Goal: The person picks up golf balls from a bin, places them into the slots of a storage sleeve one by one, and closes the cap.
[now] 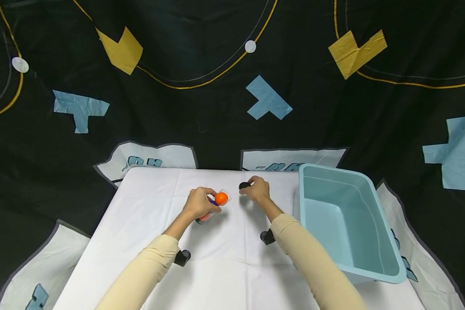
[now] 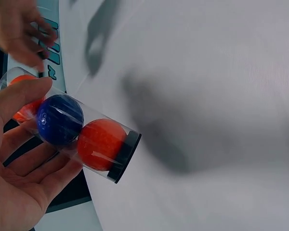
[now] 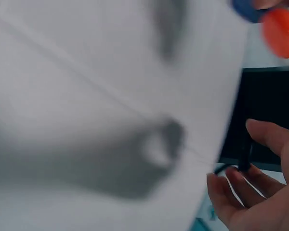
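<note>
My left hand (image 1: 198,203) grips a clear tube (image 2: 88,114), thumb on one side and fingers on the other. Inside it sit an orange ball (image 1: 221,198), a blue ball (image 2: 60,119) and a red-orange ball (image 2: 102,144) in a row. A black cap (image 2: 125,158) closes the tube's lower end, nearer my body. The tube slants, its orange-ball end pointing away and to the right. To the right, my right hand (image 1: 259,189) pinches a small round black lid (image 1: 244,185) between thumb and fingers, apart from the tube.
A light blue plastic bin (image 1: 333,258) stands at the right side of the white-covered table (image 1: 217,280). A black cloth (image 1: 201,125) with tape pieces hangs behind. Black wrist cameras sit under both forearms.
</note>
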